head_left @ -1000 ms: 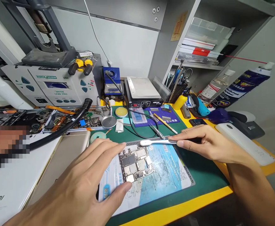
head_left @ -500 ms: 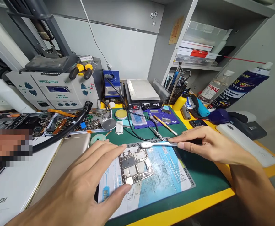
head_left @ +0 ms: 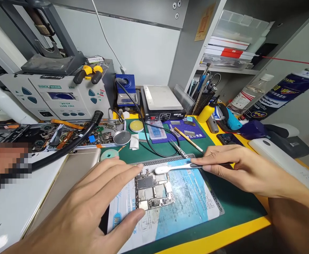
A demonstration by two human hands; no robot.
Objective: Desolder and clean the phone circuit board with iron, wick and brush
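Note:
A phone circuit board [head_left: 154, 190] lies on a blue and white printed sheet [head_left: 188, 208] over the green mat. My left hand [head_left: 98, 197] is at the board's left side, index fingertip near its upper left corner and thumb tip by its lower left corner, with the fingers apart. Between thumb and fingers, my right hand [head_left: 231, 167] pinches a white and grey brush [head_left: 178, 167]. The brush head lies over the top edge of the board; its bristles are hidden beneath it.
Metal tweezers [head_left: 179, 149] and a yellow stick [head_left: 188, 139] lie behind the sheet. A black hose [head_left: 72, 143] crosses the parts tray on the left. Phones lie at left and right; a heating plate [head_left: 162, 98] stands behind.
The brush in my right hand has moved slightly left and down, onto the board's top edge. My left hand stays by the board. The camera view has shifted a little.

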